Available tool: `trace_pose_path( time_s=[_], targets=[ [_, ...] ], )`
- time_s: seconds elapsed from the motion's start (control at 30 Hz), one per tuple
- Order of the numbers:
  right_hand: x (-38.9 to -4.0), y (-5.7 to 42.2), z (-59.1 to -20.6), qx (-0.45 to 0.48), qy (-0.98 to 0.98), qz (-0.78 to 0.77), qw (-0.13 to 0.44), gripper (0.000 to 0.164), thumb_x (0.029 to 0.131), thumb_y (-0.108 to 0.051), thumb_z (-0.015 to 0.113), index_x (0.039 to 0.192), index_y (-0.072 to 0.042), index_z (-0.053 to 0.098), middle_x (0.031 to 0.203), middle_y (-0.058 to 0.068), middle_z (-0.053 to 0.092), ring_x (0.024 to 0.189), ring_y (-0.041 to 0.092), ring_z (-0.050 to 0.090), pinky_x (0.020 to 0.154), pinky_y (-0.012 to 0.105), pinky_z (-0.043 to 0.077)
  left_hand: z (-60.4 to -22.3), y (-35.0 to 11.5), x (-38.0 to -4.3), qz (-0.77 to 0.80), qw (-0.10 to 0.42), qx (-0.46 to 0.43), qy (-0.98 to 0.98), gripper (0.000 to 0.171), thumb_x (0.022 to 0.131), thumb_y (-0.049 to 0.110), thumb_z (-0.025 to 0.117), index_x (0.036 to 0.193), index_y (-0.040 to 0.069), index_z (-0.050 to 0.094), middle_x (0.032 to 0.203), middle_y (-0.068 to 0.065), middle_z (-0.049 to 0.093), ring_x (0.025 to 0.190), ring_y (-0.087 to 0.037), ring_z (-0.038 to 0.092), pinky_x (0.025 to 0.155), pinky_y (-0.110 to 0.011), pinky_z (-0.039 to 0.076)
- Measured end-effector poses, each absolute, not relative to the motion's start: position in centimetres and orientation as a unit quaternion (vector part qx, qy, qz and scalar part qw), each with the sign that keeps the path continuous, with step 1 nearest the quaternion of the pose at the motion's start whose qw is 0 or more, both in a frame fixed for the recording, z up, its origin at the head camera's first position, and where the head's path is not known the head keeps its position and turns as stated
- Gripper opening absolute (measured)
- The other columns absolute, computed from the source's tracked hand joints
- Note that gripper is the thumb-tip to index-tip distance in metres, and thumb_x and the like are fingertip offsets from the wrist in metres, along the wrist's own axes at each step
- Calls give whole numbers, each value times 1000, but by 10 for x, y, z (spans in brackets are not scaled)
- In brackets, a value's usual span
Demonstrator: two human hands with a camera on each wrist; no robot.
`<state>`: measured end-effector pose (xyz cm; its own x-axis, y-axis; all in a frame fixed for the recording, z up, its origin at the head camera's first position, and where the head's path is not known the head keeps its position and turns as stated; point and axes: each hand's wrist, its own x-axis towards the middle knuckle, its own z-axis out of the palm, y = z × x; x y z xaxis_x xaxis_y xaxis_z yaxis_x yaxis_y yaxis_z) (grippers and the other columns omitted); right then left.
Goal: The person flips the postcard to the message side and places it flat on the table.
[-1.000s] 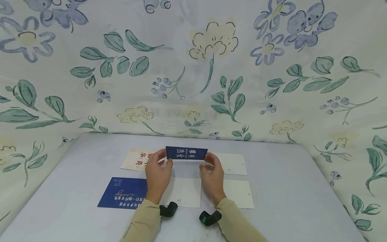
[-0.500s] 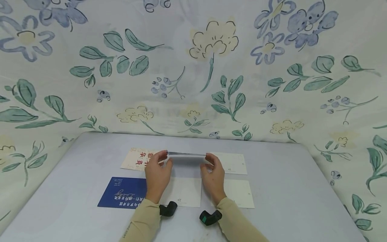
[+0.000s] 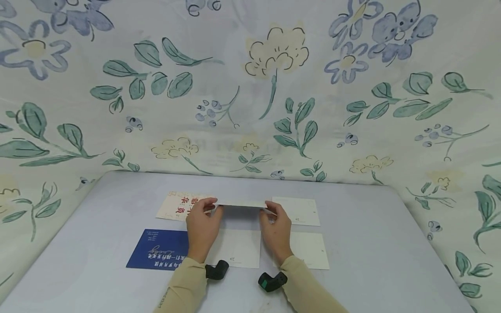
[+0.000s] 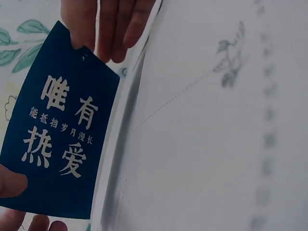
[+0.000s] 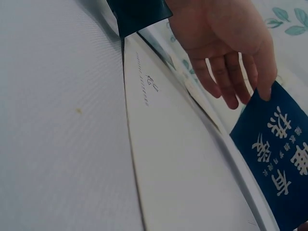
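A postcard [image 3: 242,203] spans the gap between my two hands, held above the table and seen almost edge-on with its pale side showing. Its blue side, with white characters, appears in the left wrist view as a blue face [image 4: 57,115] and also in the right wrist view [image 5: 274,154]. My left hand [image 3: 203,228] pinches one short end between thumb and fingers. At the opposite end, my right hand [image 3: 276,230] pinches the card likewise. Under and between the hands lies a white postcard [image 3: 238,248].
On the white table [image 3: 372,243], a cream postcard with red characters [image 3: 172,206] lies back left, and a blue postcard [image 3: 156,248] front left. Two pale postcards lie to the right, a back one [image 3: 299,211] and a front one [image 3: 309,250]. A floral cloth [image 3: 235,87] hangs behind.
The held postcard has tilted: its blue face showed to the head camera, then it turned edge-on, and now the pale side shows. Both hands stay nearly in place.
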<state>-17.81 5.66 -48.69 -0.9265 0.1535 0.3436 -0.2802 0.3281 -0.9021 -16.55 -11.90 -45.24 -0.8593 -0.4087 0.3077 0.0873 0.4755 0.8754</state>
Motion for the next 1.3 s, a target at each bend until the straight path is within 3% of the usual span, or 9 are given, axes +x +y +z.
trace_pose_path(
  time_s=[0.23, 0.57, 0.87, 1.07, 1.3],
  targets=[
    [-178, 57, -487, 30, -801, 564, 201, 25, 87, -7, 56, 111, -4, 62, 106, 9, 65, 93, 15, 62, 78, 28, 52, -454, -121, -166, -485, 227, 112, -837, 19, 79, 9, 66, 98, 6, 66, 99, -11, 65, 90, -24, 61, 75, -37, 49],
    [-178, 56, -485, -6, -810, 552, 199, 24, 85, -13, 60, 108, -9, 65, 98, 3, 68, 75, 14, 60, 69, 27, 50, -452, -120, -166, -492, 194, 106, -842, 27, 80, 21, 70, 102, 7, 66, 106, -10, 62, 95, -25, 59, 80, -40, 47],
    [-179, 58, -487, 4, -813, 545, 205, 26, 85, -6, 56, 109, -2, 64, 100, 11, 67, 86, 16, 61, 71, 29, 51, -453, -117, -165, -471, 175, 113, -857, 24, 79, 18, 64, 102, 9, 67, 105, -9, 60, 94, -23, 57, 76, -38, 44],
    [-178, 56, -487, -6, -819, 536, 206, 26, 83, -10, 63, 108, -5, 65, 95, 9, 68, 68, 12, 56, 60, 23, 47, -452, -116, -163, -466, 185, 113, -858, 23, 86, 22, 56, 100, 7, 67, 100, -10, 60, 90, -23, 56, 73, -37, 44],
    [-175, 55, -484, -5, -825, 529, 201, 33, 80, -19, 70, 110, -6, 65, 94, 5, 68, 61, 10, 52, 54, 21, 43, -456, -117, -166, -454, 179, 123, -864, 22, 86, 24, 60, 96, 6, 68, 95, -10, 60, 86, -24, 55, 72, -35, 44]
  ],
)
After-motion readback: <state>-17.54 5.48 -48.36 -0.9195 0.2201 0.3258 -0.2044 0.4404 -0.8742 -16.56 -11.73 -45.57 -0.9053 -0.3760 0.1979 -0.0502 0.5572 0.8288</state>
